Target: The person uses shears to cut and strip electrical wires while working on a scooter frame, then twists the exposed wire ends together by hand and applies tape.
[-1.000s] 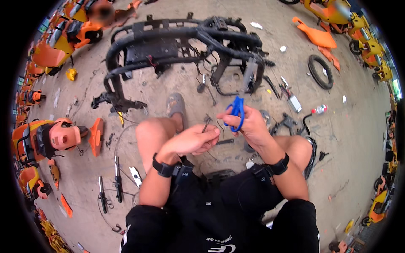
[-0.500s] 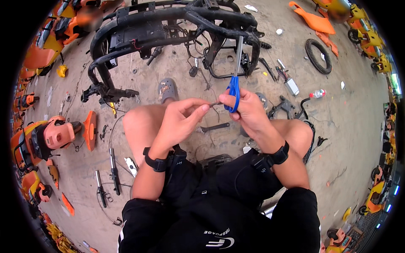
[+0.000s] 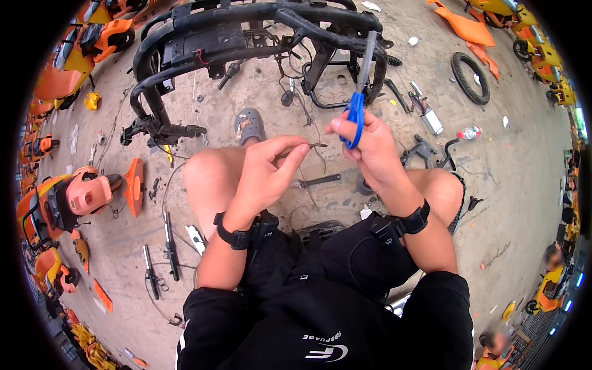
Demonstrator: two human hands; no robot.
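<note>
My left hand (image 3: 271, 169) pinches a thin dark wire (image 3: 319, 145) between thumb and forefinger; its short end sticks out toward the right. A small gap away, my right hand (image 3: 373, 148) holds blue-handled scissors (image 3: 353, 123) with its fingers through and around the loops. The long metal blades point away from me, up toward the black scooter frame (image 3: 216, 28), and look closed together. More thin wire hangs between my hands over the floor.
Beyond my knees the frame stands with loose cables. On the floor lie a wrench (image 3: 317, 181), a tyre (image 3: 470, 78), a silver box with leads (image 3: 431, 122), a bottle (image 3: 470, 133) and two shock absorbers (image 3: 170, 246). Orange and yellow scooters (image 3: 80, 194) line both sides.
My right hand with the scissors has drawn away from the wire, to the right and slightly upward. My left hand keeps its pinch, and the wire's end now shows free.
</note>
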